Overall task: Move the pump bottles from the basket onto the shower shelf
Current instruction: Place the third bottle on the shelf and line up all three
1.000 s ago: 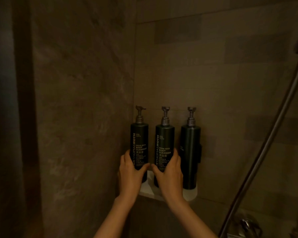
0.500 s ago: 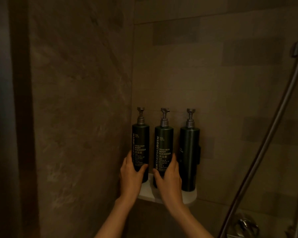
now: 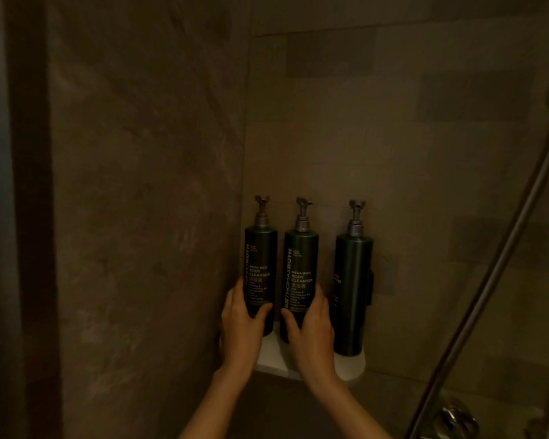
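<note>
Three dark green pump bottles stand upright on a small white corner shelf (image 3: 351,365) in the shower. My left hand (image 3: 240,331) is wrapped around the lower part of the left bottle (image 3: 260,258), in the corner. My right hand (image 3: 311,331) grips the lower part of the middle bottle (image 3: 300,261). Both of these bottles show "Body Cleanser" labels. The right bottle (image 3: 352,293) stands apart from my hands, its label turned mostly away. No basket is in view.
Brown tiled walls meet in the corner behind the bottles. A metal shower hose (image 3: 495,280) runs diagonally at the right, with a chrome tap fitting (image 3: 454,423) at the bottom right. A dark vertical frame (image 3: 29,217) stands at the left.
Both hands stay on the same two bottles. The left and middle bottles now stand closer together, with a wider gap to the right bottle.
</note>
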The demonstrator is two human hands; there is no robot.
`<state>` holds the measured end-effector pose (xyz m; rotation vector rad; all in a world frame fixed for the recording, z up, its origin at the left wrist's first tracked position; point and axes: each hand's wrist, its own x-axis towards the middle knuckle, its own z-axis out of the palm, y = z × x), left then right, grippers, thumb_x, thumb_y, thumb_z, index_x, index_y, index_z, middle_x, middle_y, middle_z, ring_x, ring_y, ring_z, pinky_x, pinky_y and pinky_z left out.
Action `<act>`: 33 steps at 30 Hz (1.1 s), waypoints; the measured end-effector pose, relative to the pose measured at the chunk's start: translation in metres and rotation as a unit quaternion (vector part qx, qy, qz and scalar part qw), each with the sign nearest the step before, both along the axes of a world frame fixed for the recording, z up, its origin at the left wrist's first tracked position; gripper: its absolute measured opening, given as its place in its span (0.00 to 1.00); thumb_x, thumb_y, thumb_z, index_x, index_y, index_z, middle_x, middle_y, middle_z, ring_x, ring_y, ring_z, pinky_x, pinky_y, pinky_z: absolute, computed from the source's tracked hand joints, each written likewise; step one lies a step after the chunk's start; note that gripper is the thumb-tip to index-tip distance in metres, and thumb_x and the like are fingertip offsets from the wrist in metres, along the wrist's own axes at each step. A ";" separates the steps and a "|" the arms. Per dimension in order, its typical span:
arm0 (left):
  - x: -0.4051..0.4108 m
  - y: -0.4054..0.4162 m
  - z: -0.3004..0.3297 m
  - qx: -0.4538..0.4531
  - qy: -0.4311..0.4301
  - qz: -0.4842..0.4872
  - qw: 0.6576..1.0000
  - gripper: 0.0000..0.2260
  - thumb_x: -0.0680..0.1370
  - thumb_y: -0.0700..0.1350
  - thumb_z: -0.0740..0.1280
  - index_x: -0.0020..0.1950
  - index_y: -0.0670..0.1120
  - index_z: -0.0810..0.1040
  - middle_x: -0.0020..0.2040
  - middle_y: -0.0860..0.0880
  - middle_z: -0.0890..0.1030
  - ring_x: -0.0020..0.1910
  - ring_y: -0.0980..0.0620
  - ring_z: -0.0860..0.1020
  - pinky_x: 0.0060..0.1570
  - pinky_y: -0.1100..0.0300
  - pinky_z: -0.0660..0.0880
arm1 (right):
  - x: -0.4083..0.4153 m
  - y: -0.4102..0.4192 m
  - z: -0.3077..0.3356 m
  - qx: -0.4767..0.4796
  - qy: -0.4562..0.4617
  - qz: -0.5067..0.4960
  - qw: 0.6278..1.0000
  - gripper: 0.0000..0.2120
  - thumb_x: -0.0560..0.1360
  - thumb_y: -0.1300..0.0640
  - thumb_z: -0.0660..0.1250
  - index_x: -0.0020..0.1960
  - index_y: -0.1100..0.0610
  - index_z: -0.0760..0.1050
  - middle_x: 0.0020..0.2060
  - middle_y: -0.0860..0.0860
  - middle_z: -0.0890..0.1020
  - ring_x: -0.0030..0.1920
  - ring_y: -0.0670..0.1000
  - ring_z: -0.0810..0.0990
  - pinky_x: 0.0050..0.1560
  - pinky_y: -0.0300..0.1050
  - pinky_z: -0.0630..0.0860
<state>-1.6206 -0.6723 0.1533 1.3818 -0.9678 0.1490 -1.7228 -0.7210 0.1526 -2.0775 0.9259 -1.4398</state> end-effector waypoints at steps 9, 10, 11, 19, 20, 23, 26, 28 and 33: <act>-0.004 0.007 -0.003 0.000 -0.034 0.021 0.999 0.28 0.76 0.39 0.66 0.74 0.49 0.61 0.69 0.50 0.70 0.65 0.56 0.69 0.65 0.58 0.67 | -0.003 0.005 -0.002 -0.038 -0.006 -0.001 0.999 0.35 0.75 0.50 0.67 0.75 0.55 0.54 0.70 0.52 0.67 0.68 0.48 0.67 0.66 0.41 0.66; -0.007 0.009 -0.004 -0.006 -0.042 0.037 0.998 0.27 0.77 0.39 0.65 0.74 0.48 0.61 0.70 0.49 0.68 0.66 0.55 0.68 0.66 0.57 0.66 | -0.006 0.008 -0.002 -0.054 -0.007 -0.006 0.999 0.33 0.75 0.50 0.66 0.75 0.55 0.55 0.70 0.52 0.67 0.68 0.47 0.66 0.65 0.40 0.65; -0.012 0.012 -0.004 -0.015 -0.057 0.056 0.997 0.26 0.77 0.40 0.64 0.74 0.47 0.62 0.71 0.48 0.67 0.67 0.54 0.68 0.67 0.56 0.67 | -0.011 0.011 -0.001 -0.077 -0.010 -0.018 0.997 0.32 0.76 0.50 0.65 0.75 0.55 0.56 0.70 0.52 0.67 0.68 0.45 0.66 0.64 0.39 0.64; -0.055 0.002 0.005 -0.009 -0.107 0.036 0.994 0.30 0.75 0.48 0.68 0.74 0.48 0.59 0.72 0.48 0.65 0.70 0.53 0.65 0.68 0.57 0.64 | -0.050 -0.001 0.013 -0.173 -0.093 -0.117 0.974 0.27 0.75 0.56 0.68 0.70 0.55 0.62 0.69 0.54 0.66 0.68 0.53 0.68 0.65 0.47 0.70; -0.058 -0.002 0.006 0.003 -0.089 0.028 0.996 0.33 0.74 0.49 0.69 0.75 0.48 0.58 0.73 0.48 0.64 0.70 0.52 0.65 0.67 0.57 0.64 | -0.052 -0.004 0.013 -0.150 -0.091 -0.121 0.977 0.30 0.74 0.54 0.69 0.71 0.55 0.60 0.70 0.54 0.64 0.68 0.53 0.67 0.64 0.48 0.71; -0.064 -0.016 0.009 0.032 -0.047 0.022 0.998 0.36 0.72 0.50 0.71 0.75 0.49 0.55 0.72 0.49 0.64 0.69 0.51 0.66 0.66 0.53 0.67 | -0.057 -0.013 0.011 -0.076 -0.084 -0.133 0.985 0.39 0.71 0.48 0.71 0.74 0.53 0.54 0.70 0.53 0.63 0.67 0.53 0.68 0.60 0.52 0.75; -0.068 -0.027 0.015 0.037 -0.021 0.061 0.997 0.37 0.70 0.48 0.73 0.74 0.47 0.57 0.71 0.46 0.66 0.68 0.48 0.68 0.64 0.52 0.68 | -0.059 -0.020 0.012 -0.021 -0.084 -0.133 0.987 0.43 0.68 0.47 0.74 0.75 0.52 0.53 0.68 0.52 0.65 0.65 0.54 0.69 0.56 0.52 0.75; -0.069 -0.031 0.019 0.032 0.003 0.064 0.997 0.37 0.70 0.47 0.74 0.74 0.47 0.59 0.70 0.46 0.68 0.67 0.47 0.68 0.63 0.53 0.67 | -0.061 -0.023 0.015 0.006 -0.092 -0.112 0.989 0.42 0.68 0.49 0.75 0.74 0.52 0.55 0.67 0.52 0.67 0.63 0.52 0.71 0.52 0.46 0.73; -0.064 -0.033 0.015 0.018 0.020 0.000 1.000 0.37 0.70 0.45 0.74 0.74 0.50 0.59 0.69 0.47 0.69 0.68 0.50 0.68 0.66 0.53 0.66 | -0.067 -0.026 0.020 0.034 -0.098 -0.055 0.993 0.39 0.69 0.53 0.75 0.74 0.53 0.58 0.64 0.51 0.69 0.57 0.47 0.72 0.50 0.41 0.69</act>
